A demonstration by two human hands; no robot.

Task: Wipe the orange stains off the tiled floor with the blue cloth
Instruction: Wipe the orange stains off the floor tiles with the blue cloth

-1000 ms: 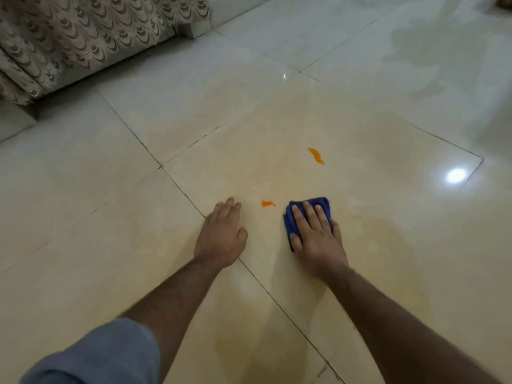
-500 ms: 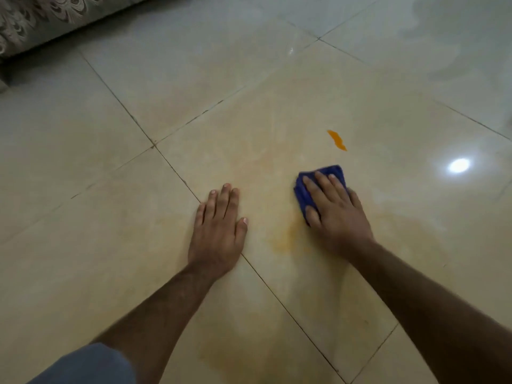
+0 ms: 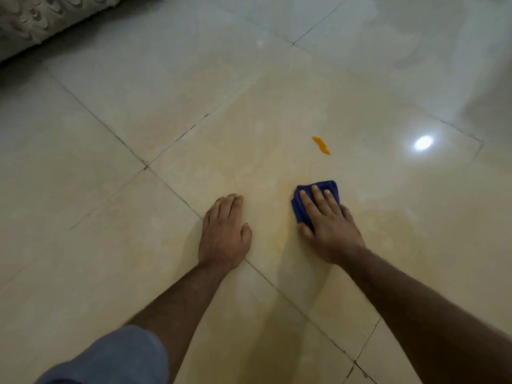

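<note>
The right hand pressed flat-fingered on the blue cloth; the orange stain, slanting diagonally, lay just beyond, nearer it than the open, floor-braced left hand.

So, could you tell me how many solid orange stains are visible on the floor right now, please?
1. The orange stain lies beyond the blue cloth under the right hand. A faint yellowish smear sits between the hands; the cloth may hide more.

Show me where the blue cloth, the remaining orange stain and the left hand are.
blue cloth [image 3: 299, 210], head view, its bare left edge.
orange stain [image 3: 321, 145], head view, its middle.
left hand [image 3: 224, 234], head view, its back.
</note>
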